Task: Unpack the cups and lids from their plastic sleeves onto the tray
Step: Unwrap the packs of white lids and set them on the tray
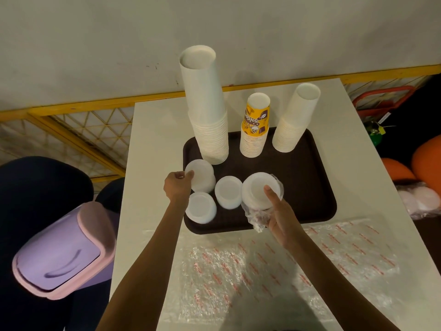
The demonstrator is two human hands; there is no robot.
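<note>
A dark brown tray (307, 187) lies on the white table. Three upside-down cup stacks stand at its back: a tall white stack (205, 108), a yellow printed stack (255, 127) and a shorter white stack (294, 120). Three white lid stacks sit at the tray's front left (202, 177), (201, 207), (228, 192). My left hand (177, 185) pinches the edge of the far-left lid stack. My right hand (278, 217) grips a fourth lid stack (259, 189) still partly inside its crumpled clear plastic sleeve (256, 218), thumb on top.
Empty clear sleeves with red print (274, 263) lie flat on the table in front of the tray. A purple bin with a pink swing lid (59, 252) stands to the left of the table. More wrapped white lids (420, 201) lie at the far right.
</note>
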